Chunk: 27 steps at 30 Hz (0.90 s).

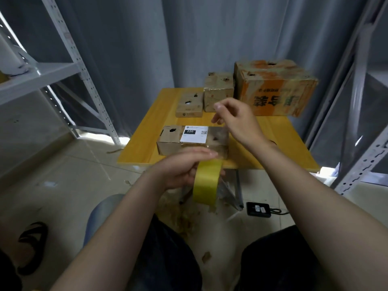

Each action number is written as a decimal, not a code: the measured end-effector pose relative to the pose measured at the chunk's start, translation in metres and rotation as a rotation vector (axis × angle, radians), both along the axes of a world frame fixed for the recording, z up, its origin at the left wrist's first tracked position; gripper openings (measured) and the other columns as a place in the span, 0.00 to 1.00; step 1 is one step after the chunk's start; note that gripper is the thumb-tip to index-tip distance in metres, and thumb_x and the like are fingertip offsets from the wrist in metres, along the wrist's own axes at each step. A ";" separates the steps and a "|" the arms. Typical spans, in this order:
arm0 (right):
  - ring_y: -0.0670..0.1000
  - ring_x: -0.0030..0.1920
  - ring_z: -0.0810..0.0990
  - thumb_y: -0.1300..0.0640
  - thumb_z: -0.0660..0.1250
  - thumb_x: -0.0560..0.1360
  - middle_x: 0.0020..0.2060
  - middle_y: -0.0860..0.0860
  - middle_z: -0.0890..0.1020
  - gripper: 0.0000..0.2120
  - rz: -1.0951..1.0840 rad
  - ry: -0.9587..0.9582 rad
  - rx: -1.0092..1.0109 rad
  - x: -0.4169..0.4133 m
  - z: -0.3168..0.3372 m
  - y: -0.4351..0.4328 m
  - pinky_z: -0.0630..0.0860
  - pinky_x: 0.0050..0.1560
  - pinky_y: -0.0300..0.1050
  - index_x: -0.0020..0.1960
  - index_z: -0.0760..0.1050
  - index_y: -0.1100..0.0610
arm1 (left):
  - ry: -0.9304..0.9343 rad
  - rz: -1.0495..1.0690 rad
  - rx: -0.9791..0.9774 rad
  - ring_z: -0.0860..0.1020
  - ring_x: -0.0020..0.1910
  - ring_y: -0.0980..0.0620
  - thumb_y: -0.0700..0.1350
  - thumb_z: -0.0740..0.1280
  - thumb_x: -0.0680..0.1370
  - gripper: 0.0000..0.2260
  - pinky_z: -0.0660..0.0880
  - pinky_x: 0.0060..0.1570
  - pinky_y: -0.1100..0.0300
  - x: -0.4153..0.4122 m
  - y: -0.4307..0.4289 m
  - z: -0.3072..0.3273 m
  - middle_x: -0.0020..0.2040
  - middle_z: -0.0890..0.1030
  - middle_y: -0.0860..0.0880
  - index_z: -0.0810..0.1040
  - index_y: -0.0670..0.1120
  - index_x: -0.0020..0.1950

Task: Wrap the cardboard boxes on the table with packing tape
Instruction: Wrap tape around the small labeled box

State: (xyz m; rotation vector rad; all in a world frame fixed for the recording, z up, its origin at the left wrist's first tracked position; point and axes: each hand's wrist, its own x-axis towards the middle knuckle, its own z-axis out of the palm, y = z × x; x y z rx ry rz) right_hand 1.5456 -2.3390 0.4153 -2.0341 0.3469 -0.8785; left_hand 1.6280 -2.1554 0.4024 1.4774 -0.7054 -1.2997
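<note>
Nearest, the left hand [182,171] grips a roll of yellow tape [206,181], held on edge at the near rim of the table [273,152]. Just beyond its fingers lies the labelled cardboard box [189,141], its right end glossy, perhaps already taped. The right hand [237,120] hovers above that end, fingers loosely curled; whether it pinches anything I cannot tell. Past it stand a flat box [190,105], a taller box [218,91] and a large orange-printed box [275,89].

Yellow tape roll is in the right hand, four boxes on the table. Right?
Not quite. The head view shows the left hand gripping the yellow tape roll, not the right. The right hand is raised above the labelled box. The rest stands.
</note>
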 end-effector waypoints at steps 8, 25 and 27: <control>0.32 0.44 0.80 0.47 0.76 0.75 0.42 0.40 0.85 0.03 0.207 0.553 -0.268 -0.007 0.041 -0.003 0.72 0.44 0.35 0.45 0.85 0.45 | -0.049 0.162 -0.072 0.88 0.48 0.47 0.45 0.69 0.83 0.12 0.84 0.39 0.56 0.003 -0.004 0.033 0.52 0.88 0.40 0.76 0.47 0.67; 0.30 0.34 0.78 0.52 0.77 0.75 0.32 0.40 0.82 0.06 -0.045 0.291 -0.194 -0.008 0.037 -0.010 0.70 0.39 0.33 0.40 0.86 0.50 | 0.055 0.291 -0.095 0.87 0.37 0.46 0.52 0.65 0.85 0.15 0.83 0.34 0.56 -0.022 -0.025 0.011 0.44 0.88 0.40 0.75 0.45 0.67; 0.32 0.33 0.79 0.53 0.77 0.76 0.32 0.41 0.83 0.07 -0.053 0.311 -0.144 -0.008 0.029 -0.013 0.72 0.39 0.34 0.40 0.86 0.52 | -0.004 0.229 -0.065 0.88 0.40 0.45 0.52 0.65 0.85 0.14 0.83 0.36 0.55 -0.020 -0.024 0.013 0.46 0.88 0.39 0.74 0.46 0.68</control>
